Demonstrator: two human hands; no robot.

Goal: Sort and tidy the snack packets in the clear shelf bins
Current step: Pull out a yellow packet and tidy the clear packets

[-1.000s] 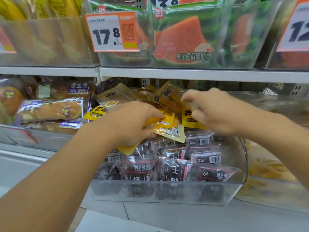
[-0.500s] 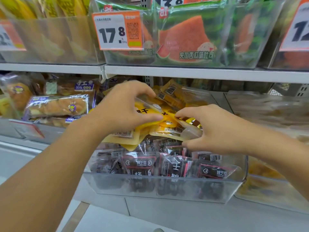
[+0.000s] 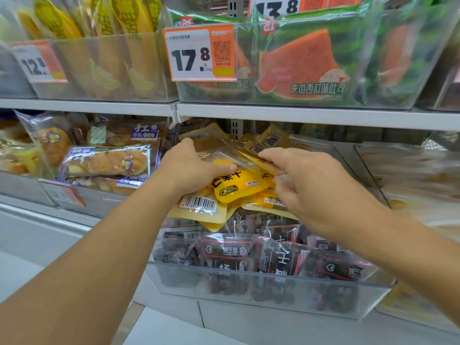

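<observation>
Both hands in the clear shelf bin [image 3: 273, 292] on the lower shelf: left hand [image 3: 189, 170] curled over a heap of yellow dried-mango packets [image 3: 236, 185], thumb pressed on top; right hand [image 3: 306, 185] pinching the packets' right side. Heaped mid-bin (barcodes up on some), behind dark snack packets [image 3: 231, 252] lining the front wall.

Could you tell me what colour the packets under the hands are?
Yellow packets, seen in the head view.
</observation>
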